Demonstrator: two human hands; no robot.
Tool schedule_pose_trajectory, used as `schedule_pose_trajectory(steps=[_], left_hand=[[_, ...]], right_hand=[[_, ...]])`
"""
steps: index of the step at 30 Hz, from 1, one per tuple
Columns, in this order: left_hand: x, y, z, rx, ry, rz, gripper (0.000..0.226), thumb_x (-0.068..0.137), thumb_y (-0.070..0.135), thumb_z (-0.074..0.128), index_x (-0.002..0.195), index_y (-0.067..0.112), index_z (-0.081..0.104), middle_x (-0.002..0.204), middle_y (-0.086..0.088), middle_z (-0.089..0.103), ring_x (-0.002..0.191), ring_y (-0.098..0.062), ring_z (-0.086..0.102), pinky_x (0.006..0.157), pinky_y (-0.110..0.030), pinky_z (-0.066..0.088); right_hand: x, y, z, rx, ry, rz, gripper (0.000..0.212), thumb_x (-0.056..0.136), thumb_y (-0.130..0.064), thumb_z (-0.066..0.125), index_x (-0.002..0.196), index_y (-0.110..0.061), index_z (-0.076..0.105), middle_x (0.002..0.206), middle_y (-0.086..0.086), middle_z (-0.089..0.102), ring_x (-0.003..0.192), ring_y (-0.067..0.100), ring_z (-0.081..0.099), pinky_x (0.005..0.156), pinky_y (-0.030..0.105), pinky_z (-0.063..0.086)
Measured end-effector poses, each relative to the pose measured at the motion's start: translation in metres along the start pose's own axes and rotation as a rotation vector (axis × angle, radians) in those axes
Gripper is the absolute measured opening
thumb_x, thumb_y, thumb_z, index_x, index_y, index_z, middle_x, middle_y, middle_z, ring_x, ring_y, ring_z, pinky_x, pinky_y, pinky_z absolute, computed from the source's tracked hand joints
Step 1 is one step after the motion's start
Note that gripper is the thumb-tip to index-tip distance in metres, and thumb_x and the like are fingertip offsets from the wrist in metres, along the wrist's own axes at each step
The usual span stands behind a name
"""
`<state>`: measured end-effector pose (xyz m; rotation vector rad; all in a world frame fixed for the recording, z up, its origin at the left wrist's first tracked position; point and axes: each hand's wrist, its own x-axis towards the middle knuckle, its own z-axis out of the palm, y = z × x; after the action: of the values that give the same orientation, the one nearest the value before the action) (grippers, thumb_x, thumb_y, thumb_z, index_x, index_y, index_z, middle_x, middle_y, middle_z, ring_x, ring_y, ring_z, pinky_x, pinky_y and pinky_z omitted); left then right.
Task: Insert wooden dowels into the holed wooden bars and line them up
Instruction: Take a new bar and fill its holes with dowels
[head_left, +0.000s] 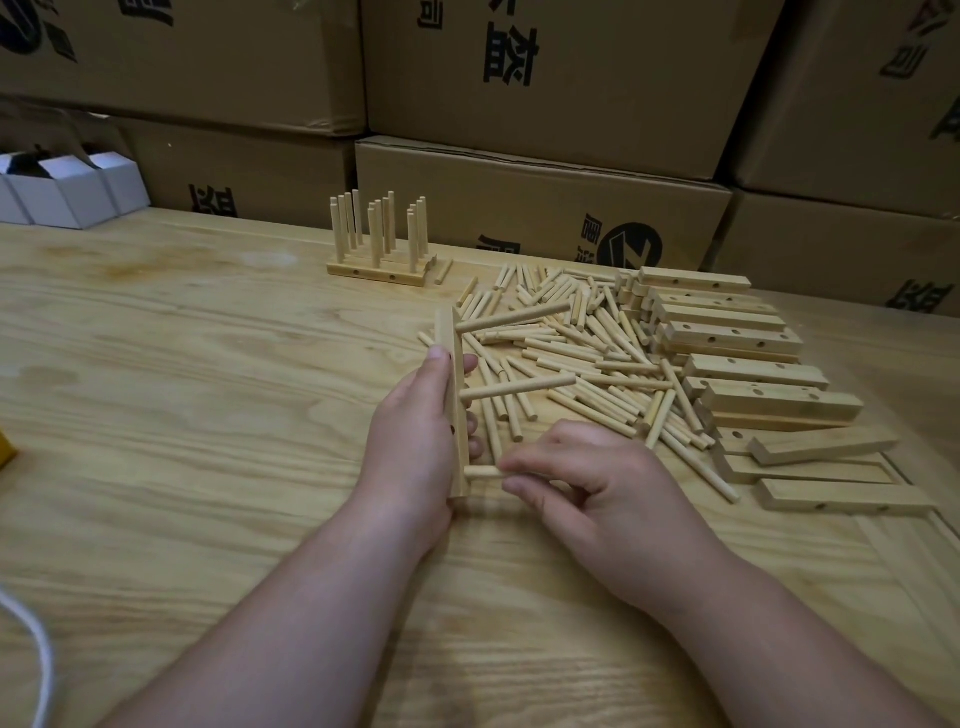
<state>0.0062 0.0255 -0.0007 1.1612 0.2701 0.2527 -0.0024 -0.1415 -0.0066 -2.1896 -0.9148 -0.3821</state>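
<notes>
Third dowel at the holed bar

The bar (457, 415) stands on edge on the desk (208, 389), gripped by the left hand (415, 441) — two dowels (514, 387) jut from it; the right hand (587, 493) fingers (519, 465) pinch a third dowel (483, 472) at its lowest hole, loose dowels (597, 353) and spare bars (737, 338) beyond.

Both bare forearms reach forward over the table; the left hand (415, 431) grips a pale holed wooden bar (456, 415) with thumb up and fingers curled round it; the right hand (587, 483) pinches a short light wooden dowel (485, 472) between thumb and fingers.
</notes>
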Motion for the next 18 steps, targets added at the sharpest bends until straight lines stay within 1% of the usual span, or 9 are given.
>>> schedule_pose_trajectory(steps=[3, 6, 8, 9, 10, 12, 14, 16, 18], left_hand=[[-0.0023, -0.0031, 0.0005, 0.076, -0.043, 0.067, 0.035, 0.099, 0.053, 0.05, 0.092, 0.033, 0.078, 0.06, 0.012, 0.062, 0.058, -0.007, 0.056, 0.052, -0.028, 0.047], [-0.0039, -0.0044, 0.0006, 0.091, -0.072, 0.082, 0.036, 0.098, 0.053, 0.049, 0.093, 0.033, 0.078, 0.059, 0.012, 0.061, 0.056, -0.006, 0.057, 0.052, -0.027, 0.047], [-0.003, -0.0039, -0.0005, 0.089, -0.063, 0.08, 0.036, 0.099, 0.054, 0.049, 0.094, 0.034, 0.078, 0.06, 0.013, 0.062, 0.057, -0.005, 0.057, 0.051, -0.026, 0.048], [-0.0026, -0.0035, -0.001, 0.087, -0.055, 0.077, 0.036, 0.099, 0.054, 0.049, 0.094, 0.034, 0.079, 0.061, 0.013, 0.062, 0.058, -0.005, 0.058, 0.051, -0.025, 0.049], [-0.0021, -0.003, -0.0011, 0.079, -0.049, 0.072, 0.036, 0.1, 0.054, 0.049, 0.094, 0.034, 0.079, 0.061, 0.013, 0.063, 0.057, -0.006, 0.058, 0.051, -0.025, 0.049], [-0.0011, -0.0022, -0.0013, 0.055, -0.033, 0.059, 0.036, 0.101, 0.052, 0.048, 0.093, 0.034, 0.079, 0.061, 0.013, 0.064, 0.059, -0.007, 0.058, 0.052, -0.026, 0.049], [-0.0005, -0.0008, -0.0009, 0.024, -0.011, 0.041, 0.037, 0.102, 0.051, 0.048, 0.092, 0.034, 0.079, 0.062, 0.012, 0.064, 0.063, -0.008, 0.058, 0.053, -0.028, 0.048], [0.0002, 0.0006, 0.0, -0.032, 0.012, 0.014, 0.037, 0.102, 0.05, 0.049, 0.089, 0.033, 0.08, 0.062, 0.011, 0.064, 0.06, -0.008, 0.057, 0.051, -0.028, 0.047], [0.0013, 0.0017, 0.0004, -0.079, 0.039, -0.006, 0.038, 0.101, 0.05, 0.051, 0.086, 0.031, 0.081, 0.06, 0.009, 0.064, 0.055, -0.006, 0.057, 0.047, -0.027, 0.046]], right_hand=[[0.0009, -0.0027, 0.0012, -0.012, -0.008, -0.017, 0.016, 0.092, -0.033, 0.068, 0.103, -0.028, 0.077, 0.083, -0.017, 0.062, 0.081, 0.004, 0.062, 0.07, 0.027, 0.052], [0.0004, -0.0057, 0.0038, -0.036, -0.008, -0.009, 0.014, 0.091, -0.032, 0.068, 0.101, -0.027, 0.076, 0.08, -0.019, 0.061, 0.08, 0.0, 0.06, 0.071, 0.018, 0.048], [-0.0004, -0.0068, 0.0042, -0.025, 0.009, 0.034, 0.018, 0.088, -0.035, 0.071, 0.106, -0.033, 0.072, 0.082, -0.025, 0.06, 0.083, -0.004, 0.061, 0.072, 0.009, 0.045], [-0.0009, -0.0071, 0.0042, -0.006, 0.007, 0.07, 0.025, 0.087, -0.037, 0.073, 0.111, -0.038, 0.067, 0.084, -0.026, 0.061, 0.083, -0.004, 0.061, 0.072, 0.008, 0.044], [-0.0014, -0.0071, 0.0041, 0.014, -0.005, 0.107, 0.034, 0.085, -0.04, 0.075, 0.116, -0.044, 0.061, 0.089, -0.025, 0.061, 0.082, -0.001, 0.062, 0.07, 0.009, 0.045], [-0.002, -0.0067, 0.0043, 0.051, -0.006, 0.156, 0.051, 0.08, -0.042, 0.078, 0.122, -0.052, 0.051, 0.099, -0.022, 0.061, 0.08, 0.006, 0.063, 0.068, 0.016, 0.049], [-0.0019, -0.006, 0.0048, 0.125, 0.043, 0.205, 0.062, 0.076, -0.039, 0.083, 0.124, -0.055, 0.047, 0.104, -0.02, 0.062, 0.075, 0.01, 0.062, 0.066, 0.021, 0.052], [-0.0016, -0.0054, 0.0047, 0.231, 0.111, 0.27, 0.065, 0.075, -0.032, 0.086, 0.122, -0.055, 0.047, 0.104, -0.016, 0.064, 0.07, 0.012, 0.06, 0.068, 0.028, 0.055], [-0.0023, -0.0045, 0.004, 0.266, 0.166, 0.293, 0.058, 0.076, -0.029, 0.086, 0.118, -0.05, 0.052, 0.101, -0.013, 0.065, 0.068, 0.015, 0.059, 0.067, 0.033, 0.056]])
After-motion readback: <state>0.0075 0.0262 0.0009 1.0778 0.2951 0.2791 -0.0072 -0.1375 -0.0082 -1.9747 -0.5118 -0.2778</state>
